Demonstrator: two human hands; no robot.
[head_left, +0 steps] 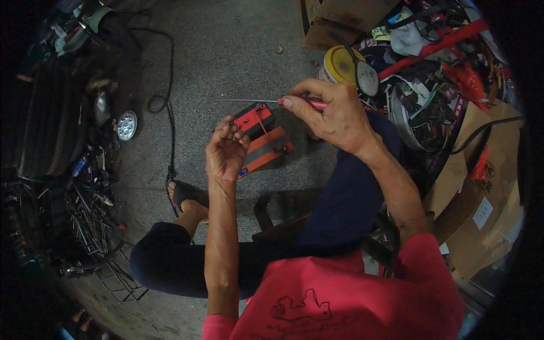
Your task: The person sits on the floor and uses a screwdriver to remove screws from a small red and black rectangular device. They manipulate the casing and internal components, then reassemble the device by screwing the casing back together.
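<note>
My right hand is closed round the red handle of a screwdriver. Its long thin shaft points left, above the floor. Below it are two red-and-black box-shaped things, side by side, that look like small batteries; the farther box is partly covered by my left hand, and the nearer box has an orange-red face with dark bands. My left hand is in front of their left side, palm up, with its fingers curled together. Anything small between those fingertips cannot be made out. Whether that hand touches the boxes is unclear.
A black cable runs along the floor at left, near a round lamp and piled tools. Tyres stand far left. At right are a yellow-lidded bucket, cardboard boxes and a heap of scrap parts.
</note>
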